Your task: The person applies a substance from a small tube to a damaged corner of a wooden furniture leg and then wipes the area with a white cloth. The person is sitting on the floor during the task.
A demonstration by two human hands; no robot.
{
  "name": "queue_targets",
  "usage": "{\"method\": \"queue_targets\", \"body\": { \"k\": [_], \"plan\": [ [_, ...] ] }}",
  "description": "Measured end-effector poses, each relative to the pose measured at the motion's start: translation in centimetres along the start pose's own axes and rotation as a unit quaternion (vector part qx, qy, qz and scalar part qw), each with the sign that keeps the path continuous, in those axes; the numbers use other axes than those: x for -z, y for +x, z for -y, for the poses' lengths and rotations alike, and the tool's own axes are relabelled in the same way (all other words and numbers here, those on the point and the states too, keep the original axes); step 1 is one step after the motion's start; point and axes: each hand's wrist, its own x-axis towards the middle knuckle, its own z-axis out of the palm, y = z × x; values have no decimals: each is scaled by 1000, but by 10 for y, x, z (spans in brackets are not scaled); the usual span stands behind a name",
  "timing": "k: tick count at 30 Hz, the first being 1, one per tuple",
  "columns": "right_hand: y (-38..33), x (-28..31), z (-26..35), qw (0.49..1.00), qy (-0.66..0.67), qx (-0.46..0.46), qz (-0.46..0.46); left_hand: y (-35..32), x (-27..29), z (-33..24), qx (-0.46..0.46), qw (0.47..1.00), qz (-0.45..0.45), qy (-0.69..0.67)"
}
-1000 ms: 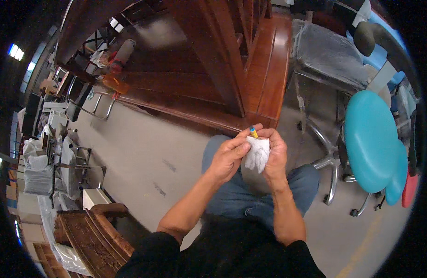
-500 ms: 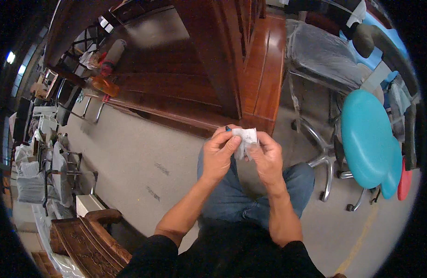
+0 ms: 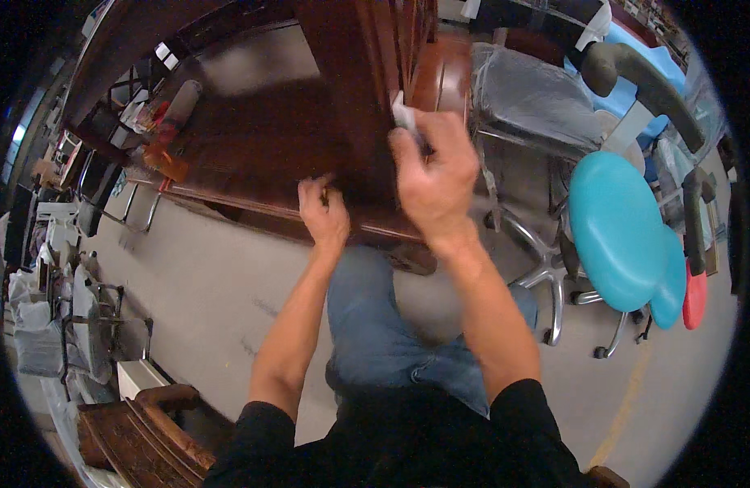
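My right hand (image 3: 441, 167) is raised in front of an upright dark wooden post (image 3: 342, 89). It is closed on a small white piece of cloth or paper (image 3: 402, 112), which sticks up past the fingertips beside the post's edge. Lower and to the left, my left hand (image 3: 323, 213) is closed, its fingers curled at the front of the dark wooden seat or platform (image 3: 253, 175). What the left fingers hold, if anything, is too dark and blurred to make out.
A turquoise chair cushion (image 3: 619, 232) and a plastic-wrapped office chair (image 3: 529, 98) on metal wheeled legs stand to the right. A carved wooden chair (image 3: 139, 439) is at the lower left, with wrapped chairs (image 3: 45, 325) beyond. An orange object (image 3: 165, 165) lies on the platform.
My hands have moved apart from over my lap, forward to the dark furniture. The white piece, earlier between both hands, is now in the right hand only, lifted up to the post.
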Motion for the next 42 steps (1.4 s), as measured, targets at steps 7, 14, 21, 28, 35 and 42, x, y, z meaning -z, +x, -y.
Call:
{"method": "queue_targets", "body": {
  "k": [7,14,21,28,35,42],
  "plan": [
    [-4,-2,-5,980,149,-125,34,-4,-7,17,18,999,4,41],
    [-5,-6,-25,922,317,-217,48,-2,-10,17,-24,996,-16,80],
    [-13,-27,-16,983,145,-102,-39,-5,-12,19,-11,996,-2,90],
    [-5,-32,5,987,104,-78,-92,-5,-11,19,12,994,8,109],
    [-9,-22,0,985,139,-64,-79,-3,-13,14,-8,993,-2,121],
    [-17,-30,-1,974,171,-122,-83,-6,-12,15,22,992,13,124]
  ]
}}
